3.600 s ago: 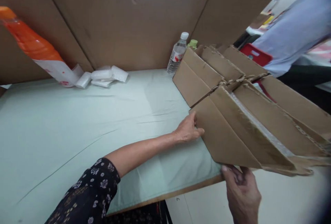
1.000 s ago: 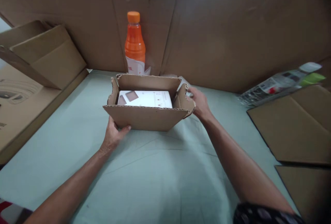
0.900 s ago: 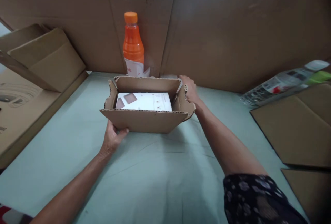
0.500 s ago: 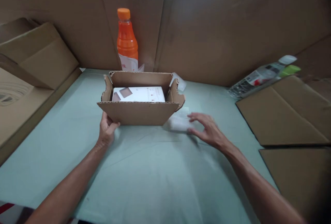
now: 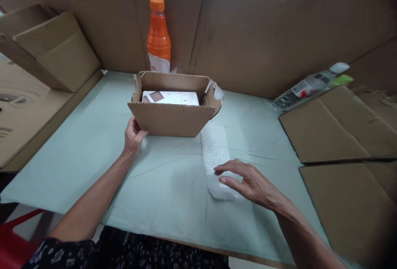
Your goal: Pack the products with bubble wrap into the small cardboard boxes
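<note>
An open cardboard box (image 5: 173, 118) stands on the pale green table (image 5: 93, 145), with a white flat carton (image 5: 170, 97) inside it. My left hand (image 5: 133, 136) grips the box's near left corner, fingers closed on the cardboard. A strip of bubble wrap (image 5: 215, 153) lies unrolled from the box's right side toward me. My right hand (image 5: 248, 182) rests flat on the strip's near end, fingers stretched out.
An orange drink bottle (image 5: 158, 37) stands behind the box against a cardboard wall. Folded cardboard (image 5: 52, 49) sits at the left. Flattened cartons (image 5: 338, 128) lie at the right, with a clear water bottle (image 5: 310, 87) lying beyond them.
My right hand came from behind the box's right side and drew the bubble wrap toward me, spreading it flat. My left hand stayed on the box's corner.
</note>
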Tool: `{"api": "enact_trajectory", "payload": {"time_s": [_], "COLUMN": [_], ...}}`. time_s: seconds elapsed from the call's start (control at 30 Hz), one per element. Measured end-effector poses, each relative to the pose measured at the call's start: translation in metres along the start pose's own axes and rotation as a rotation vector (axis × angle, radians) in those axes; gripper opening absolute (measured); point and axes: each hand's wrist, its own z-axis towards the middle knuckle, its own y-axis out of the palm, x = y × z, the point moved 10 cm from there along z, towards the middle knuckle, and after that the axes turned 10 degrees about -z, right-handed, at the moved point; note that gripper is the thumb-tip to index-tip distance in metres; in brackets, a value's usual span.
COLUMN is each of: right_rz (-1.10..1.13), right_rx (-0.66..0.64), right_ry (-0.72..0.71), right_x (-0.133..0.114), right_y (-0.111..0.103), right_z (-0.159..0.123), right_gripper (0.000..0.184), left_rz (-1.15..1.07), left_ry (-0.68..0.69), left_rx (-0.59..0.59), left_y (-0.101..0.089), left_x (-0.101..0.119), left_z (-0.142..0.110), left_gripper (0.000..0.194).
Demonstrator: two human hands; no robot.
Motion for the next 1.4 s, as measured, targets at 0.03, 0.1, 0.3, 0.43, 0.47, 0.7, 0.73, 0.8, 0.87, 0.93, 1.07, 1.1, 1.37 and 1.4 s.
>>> {"api": "enact_trajectory", "payload": {"time_s": [0.03,0.1,0.3,0.43,0.47,0.7,0.73,0.8,0.87,0.93,1.07,1.1,1.37,1.4], "right_rz": [0.014,0.015,0.077,0.054,0.053,0.029,0.029,0.042,0.056,0.032,-0.121,-0.146,0.041,0.029], "right_rx": [0.052,0.203,0.318,0.338,0.352,0.383,0.385,0.380,0.377,0.373,0.288,0.260,0.093,0.162], "right_ry": [0.038,0.123,0.142,0.175,0.181,0.160,0.155,0.144,0.120,0.099,0.159,0.169,0.062,0.111], "right_x": [0.003,0.017,0.036,0.030,0.029,0.024,0.023,0.021,0.020,0.023,0.039,0.039,-0.025,-0.018], "right_y": [-0.009,-0.028,-0.021,-0.006,-0.006,-0.016,-0.018,-0.020,-0.025,-0.028,-0.011,-0.001,0.036,0.026], "right_z": [0.000,0.011,0.102,0.138,0.142,0.180,0.186,0.192,0.184,0.161,0.078,0.053,-0.093,-0.099], "right_gripper": [0.036,0.035,0.050,0.038,0.035,0.032,0.032,0.031,0.034,0.036,0.037,0.037,0.031,0.031], "left_rz": [0.064,0.224,0.477,0.448,0.439,0.149,0.113,0.066,0.074,0.128,0.311,0.365,0.504,0.504], "left_ry": [0.012,0.057,0.116,0.068,0.062,-0.030,-0.038,-0.052,-0.068,-0.079,-0.001,0.022,0.116,0.130], "left_rx": [-0.006,-0.001,0.020,0.015,0.017,-0.052,-0.085,-0.139,-0.136,-0.086,-0.022,-0.043,-0.726,-0.806], "left_y": [0.000,0.000,0.000,-0.004,-0.005,-0.001,0.002,0.005,0.002,-0.007,-0.014,-0.010,0.102,0.117], "left_x": [0.002,0.010,0.025,0.013,0.010,-0.017,-0.020,-0.023,-0.023,-0.019,0.011,0.021,0.059,0.058], "left_z": [0.000,-0.003,-0.010,-0.003,-0.001,0.008,0.008,0.007,0.007,0.005,-0.003,-0.007,-0.117,-0.134], "left_gripper": [0.041,0.032,0.023,0.029,0.031,0.076,0.082,0.089,0.088,0.083,0.057,0.050,0.032,0.032]}}
